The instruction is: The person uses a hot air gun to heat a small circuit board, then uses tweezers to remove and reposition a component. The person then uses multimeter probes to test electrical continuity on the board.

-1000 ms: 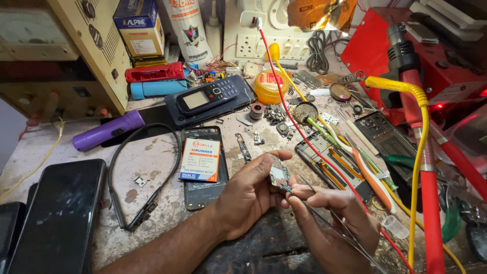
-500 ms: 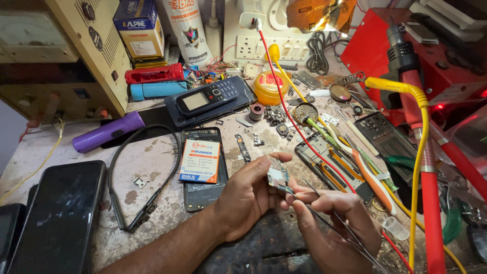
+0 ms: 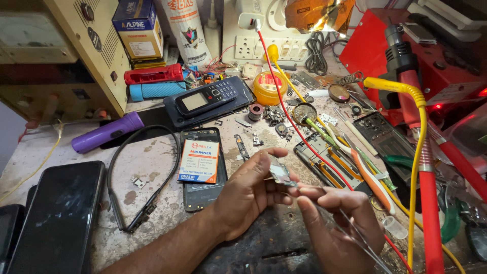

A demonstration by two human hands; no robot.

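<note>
1. The small circuit board (image 3: 278, 172) is held above the workbench (image 3: 157, 157), its long axis tilted from upper left to lower right
2. The left hand (image 3: 248, 195) pinches the board, palm turned right
3. The right hand (image 3: 337, 223) grips thin tweezers (image 3: 355, 236), tips touching the board

Bare hands (image 3: 253, 195), sleeveless forearm (image 3: 167, 248)

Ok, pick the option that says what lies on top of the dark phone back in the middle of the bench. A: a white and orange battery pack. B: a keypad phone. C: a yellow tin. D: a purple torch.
A: the white and orange battery pack lies flat on the dark phone back, just left of the left hand.
</note>
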